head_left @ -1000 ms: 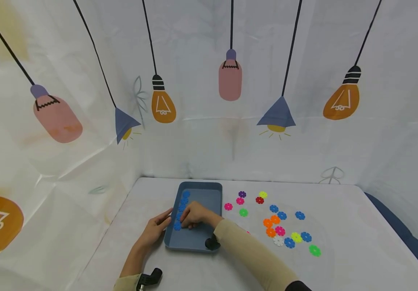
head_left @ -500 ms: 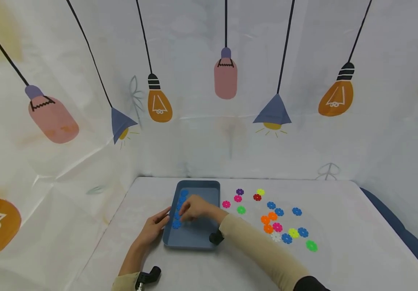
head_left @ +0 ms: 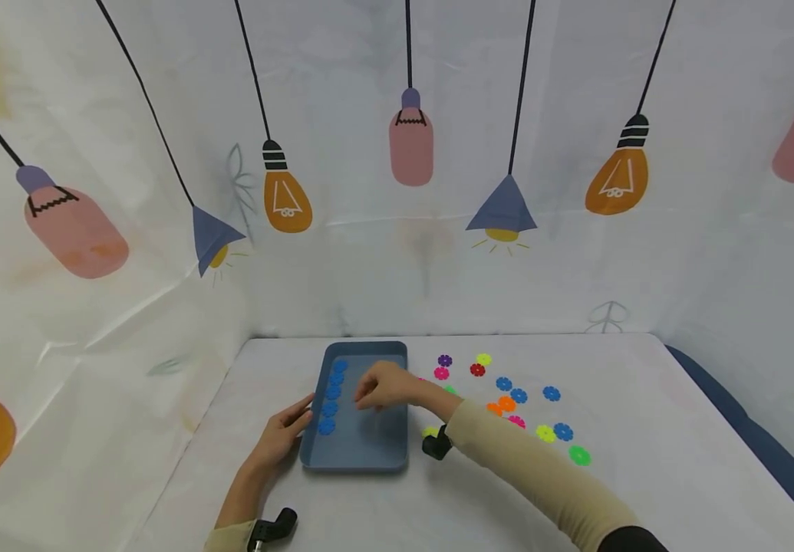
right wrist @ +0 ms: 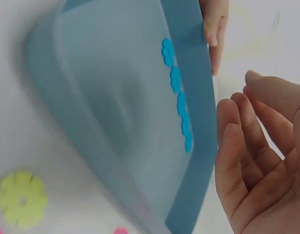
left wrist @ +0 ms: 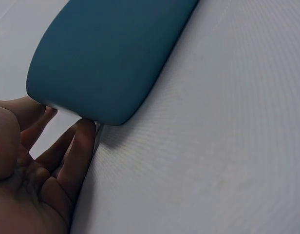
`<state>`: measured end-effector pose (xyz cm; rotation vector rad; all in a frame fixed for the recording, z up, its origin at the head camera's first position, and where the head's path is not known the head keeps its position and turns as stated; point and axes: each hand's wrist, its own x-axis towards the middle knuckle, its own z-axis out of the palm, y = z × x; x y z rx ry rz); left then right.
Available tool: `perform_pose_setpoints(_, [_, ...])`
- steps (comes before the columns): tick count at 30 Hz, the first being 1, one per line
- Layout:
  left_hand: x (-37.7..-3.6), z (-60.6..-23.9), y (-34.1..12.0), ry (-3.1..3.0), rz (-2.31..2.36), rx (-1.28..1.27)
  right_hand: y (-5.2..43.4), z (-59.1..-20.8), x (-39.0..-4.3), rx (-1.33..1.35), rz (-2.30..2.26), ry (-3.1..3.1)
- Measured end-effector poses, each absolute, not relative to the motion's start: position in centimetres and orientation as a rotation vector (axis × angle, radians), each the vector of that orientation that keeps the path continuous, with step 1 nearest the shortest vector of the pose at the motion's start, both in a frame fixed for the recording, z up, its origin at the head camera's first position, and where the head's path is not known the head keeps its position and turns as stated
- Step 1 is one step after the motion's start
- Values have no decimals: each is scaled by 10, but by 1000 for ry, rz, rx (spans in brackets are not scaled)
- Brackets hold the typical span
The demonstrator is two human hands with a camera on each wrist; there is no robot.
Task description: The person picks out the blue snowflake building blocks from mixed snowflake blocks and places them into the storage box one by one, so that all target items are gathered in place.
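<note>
1. The blue tray (head_left: 358, 452) is lying on the white table (head_left: 438, 506), left of centre, with its long axis running from near to far and its short end facing the person.
2. The left hand (head_left: 279, 437) is resting at the tray's near-left edge, fingers nearly straight and slightly apart, the fingertips (left wrist: 86, 129) touching the outer wall (left wrist: 106, 58); it is gripping nothing.
3. The right hand (head_left: 383, 386) is hovering over the middle of the tray, fingers loosely bent and close together, holding nothing that can be seen.
4. A row of blue flower discs (head_left: 331, 399) is lying along the tray's left side, following the long axis.
5. More coloured discs (head_left: 521, 414) are scattered on the table right of the tray.
6. The right wrist view is showing the empty palm (right wrist: 267, 170) and the disc row (right wrist: 178, 95) close up; the left wrist view is showing only the tray's underside corner and the fingers against it.
7. Farthest off, a curtain printed with lamps (head_left: 410, 146) is hanging.
</note>
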<state>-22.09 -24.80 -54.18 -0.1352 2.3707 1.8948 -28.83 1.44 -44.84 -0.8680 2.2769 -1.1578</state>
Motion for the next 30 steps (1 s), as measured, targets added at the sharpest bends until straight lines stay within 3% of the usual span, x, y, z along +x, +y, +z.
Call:
perform_pose_setpoints(10, [-219, -543, -250, 2347, 1898, -105, 68, -445, -286, -859, -1154, 2340])
perform_pose_setpoints(30, [-219, -541, -250, 2341, 1880, -106, 167, -453, -295, -520, -1252, 2440])
